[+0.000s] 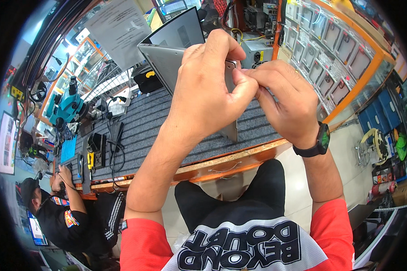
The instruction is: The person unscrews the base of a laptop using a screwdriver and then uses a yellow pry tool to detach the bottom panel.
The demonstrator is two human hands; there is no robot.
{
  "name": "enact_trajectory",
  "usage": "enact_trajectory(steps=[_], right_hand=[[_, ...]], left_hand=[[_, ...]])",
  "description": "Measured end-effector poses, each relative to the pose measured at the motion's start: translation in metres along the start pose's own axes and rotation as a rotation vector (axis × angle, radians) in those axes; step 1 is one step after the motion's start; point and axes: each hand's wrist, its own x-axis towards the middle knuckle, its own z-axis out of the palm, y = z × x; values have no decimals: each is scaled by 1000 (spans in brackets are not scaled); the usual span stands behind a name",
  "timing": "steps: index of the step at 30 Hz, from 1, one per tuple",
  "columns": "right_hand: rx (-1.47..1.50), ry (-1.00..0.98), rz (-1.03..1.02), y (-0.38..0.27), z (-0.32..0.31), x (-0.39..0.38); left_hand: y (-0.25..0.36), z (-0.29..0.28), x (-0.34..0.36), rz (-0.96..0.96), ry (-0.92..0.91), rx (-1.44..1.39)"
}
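Silver laptop [167, 61] stands on edge, half open, over the grey ribbed bench mat [140, 122]. Left hand [208, 90] and right hand [282, 97] both pinch its near edge. Likely rigid, fairly light, smooth-skinned; hinge and screen fragile, so grip the casing edges.

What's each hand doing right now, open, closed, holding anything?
Left hand: closed, gripping the edge of the grey laptop, which is tilted up off the bench mat.
Right hand: fingers pinched shut at the same laptop edge; what they pinch cannot be told.

laptop [167, 61] corner hidden behind hands
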Motion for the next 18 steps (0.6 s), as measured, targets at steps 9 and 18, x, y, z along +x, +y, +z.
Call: enact_trajectory(steps=[9, 18], right_hand=[[-23, -161, -3, 1, -14, 16], [-99, -158, -91, -3, -21, 30]], left_hand=[[-18, -22, -20, 125, -34, 263], [-22, -2, -34, 162, 91, 200]])
